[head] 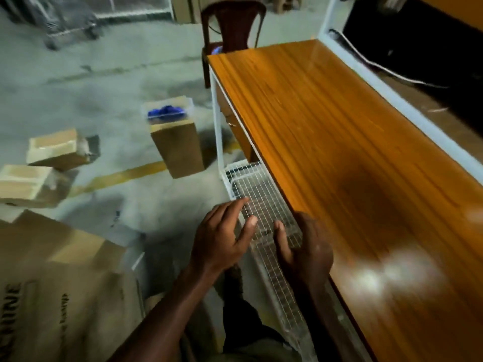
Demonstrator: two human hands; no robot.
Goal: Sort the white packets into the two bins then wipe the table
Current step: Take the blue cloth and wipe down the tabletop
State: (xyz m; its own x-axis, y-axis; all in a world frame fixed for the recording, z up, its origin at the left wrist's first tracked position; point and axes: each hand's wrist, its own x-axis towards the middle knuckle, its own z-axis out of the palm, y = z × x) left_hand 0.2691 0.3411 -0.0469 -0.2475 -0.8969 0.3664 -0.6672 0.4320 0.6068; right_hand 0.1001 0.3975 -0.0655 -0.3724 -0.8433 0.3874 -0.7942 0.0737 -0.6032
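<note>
Two hands are in view and neither holds anything: the left hand [224, 241] hangs with its fingers [249, 226] spread and loose, and the right hand [304, 252] is open too, thumb out, both poised just over a white wire rack [257, 205] that runs under the near edge of the table [339, 152]. No white packets can be made out anywhere, and no bins either, so the task's things are out of sight or too blurred to pick out; the orange tabletop shows bare wood and glare only. On the concrete floor I count four cardboard boxes: two low ones [56, 148] at the left, a tall brown box [177, 150] nearer the table leg, and a big printed carton [60, 296] beside the left arm. One clear container [168, 111] with something blue inside sits on the tall box; that blue thing may be a cloth, though I cannot tell. One dark chair [234, 24] stands at the far end of the table. The risks, as I judge them: the picture smears with head motion, so a reach made now could miss or catch fingers in the wire mesh; the floor clutter sits close to the feet and could trip a step sideways; and wiping before the packets are found and sorted would leave the main job undone.
</note>
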